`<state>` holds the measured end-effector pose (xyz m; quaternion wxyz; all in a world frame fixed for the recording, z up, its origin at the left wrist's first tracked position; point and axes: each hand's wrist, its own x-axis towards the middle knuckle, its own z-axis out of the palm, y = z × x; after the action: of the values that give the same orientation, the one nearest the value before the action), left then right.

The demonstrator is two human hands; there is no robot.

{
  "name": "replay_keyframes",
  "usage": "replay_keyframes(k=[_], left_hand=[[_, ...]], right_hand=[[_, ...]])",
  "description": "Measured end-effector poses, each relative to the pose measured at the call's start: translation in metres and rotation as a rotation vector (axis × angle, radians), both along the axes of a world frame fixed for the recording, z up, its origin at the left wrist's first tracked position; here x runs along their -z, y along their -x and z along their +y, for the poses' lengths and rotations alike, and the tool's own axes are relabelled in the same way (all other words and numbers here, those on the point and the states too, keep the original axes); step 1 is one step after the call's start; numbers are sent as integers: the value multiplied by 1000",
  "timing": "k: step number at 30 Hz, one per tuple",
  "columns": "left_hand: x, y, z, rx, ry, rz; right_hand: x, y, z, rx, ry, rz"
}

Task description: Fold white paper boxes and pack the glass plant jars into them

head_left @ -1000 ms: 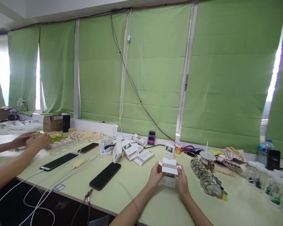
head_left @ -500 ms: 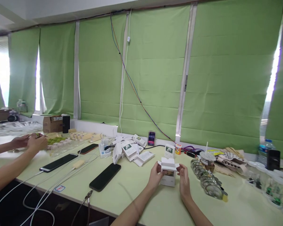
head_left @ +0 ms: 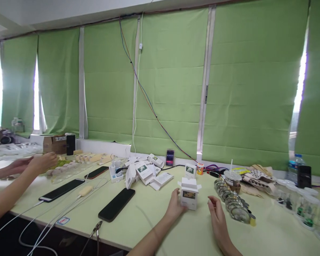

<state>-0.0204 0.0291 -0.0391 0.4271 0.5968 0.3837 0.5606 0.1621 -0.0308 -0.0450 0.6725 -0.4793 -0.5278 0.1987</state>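
Observation:
A small white box (head_left: pixel 189 200) with a dark picture on its front stands upright on the pale table, its top flaps spread. My left hand (head_left: pixel 176 205) grips the box by its left side and lower edge. To the right of it, apart from the box, my right hand (head_left: pixel 216 217) is raised over the table with its fingers loosely apart and nothing in them. Just behind stands another white box (head_left: pixel 190 171), next to a small orange and white tub (head_left: pixel 200 168).
Flat white boxes (head_left: pixel 145 172) lie piled left of centre. A black phone (head_left: pixel 116 204) lies nearer. Round tins (head_left: pixel 238 213) line up on the right, with clear lidded cups (head_left: pixel 309 211) beyond. At the far left, another person's hands (head_left: pixel 40 162) work beside cables and a tray.
My right hand has let go of the box flap and moved right and down. My left hand has slid lower on the box. The view has shifted slightly.

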Motion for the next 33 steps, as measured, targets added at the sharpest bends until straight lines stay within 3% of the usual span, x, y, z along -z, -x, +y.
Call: replay_keyframes(k=[3,6,8,11,16,20,25,29,33], left_hand=[[-7,5,-23,-245,-119,132],[-13,10,-52,-285,-240,244],[-16,11,-70,-212,-326,356],[-17,6,-86,-4,-475,569],[-6,-19,-82,382,-786,1013],[0,-44,-74,354,-773,1094],[-4,-69,-71,335,-762,1110],[-4,-78,-67,304,-755,1117],[0,-79,-65,273,-740,1113]], right_hand=[[3,-32,-22,27,-63,-148],[5,-79,-35,176,-83,-296],[5,-112,-35,329,-66,-360],[9,-147,-25,488,-40,-570],[22,-154,-9,631,75,-815],[23,-145,-9,663,78,-817],[-2,-161,1,607,59,-760],[-39,-167,21,481,124,-968],[-70,-150,42,559,265,-1246]])
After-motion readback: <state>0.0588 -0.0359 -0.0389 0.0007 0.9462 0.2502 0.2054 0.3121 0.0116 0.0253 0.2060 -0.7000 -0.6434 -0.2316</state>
